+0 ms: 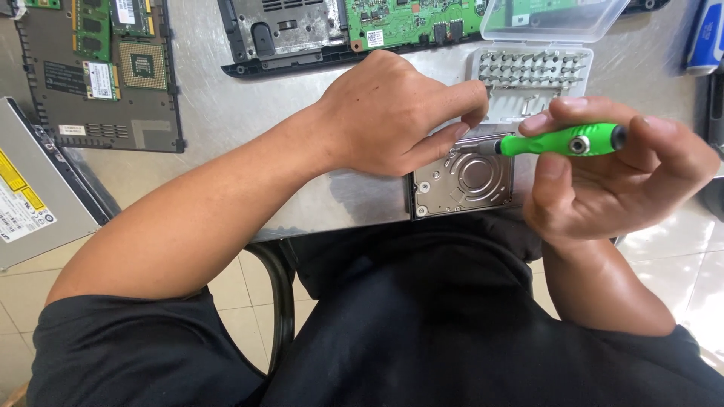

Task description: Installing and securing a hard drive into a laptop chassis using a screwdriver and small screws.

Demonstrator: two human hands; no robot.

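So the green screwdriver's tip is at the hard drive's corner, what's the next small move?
Probably turn the green screwdriver with the right hand, since its tip sits at the hard drive corner while the left hand steadies the drive there.

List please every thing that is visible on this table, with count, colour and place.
silver metal hard drive: 1, silver, table's near edge, under the hands
green-handled screwdriver: 1, green and black, lying across the drive
white plastic bit case: 1, white, clear lid open, behind the drive
opened laptop bases with green boards: 2, dark grey, far left and far centre
flat grey optical drive: 1, grey, left edge
left hand: 1, at the screwdriver's tip
right hand: 1, holding the handle
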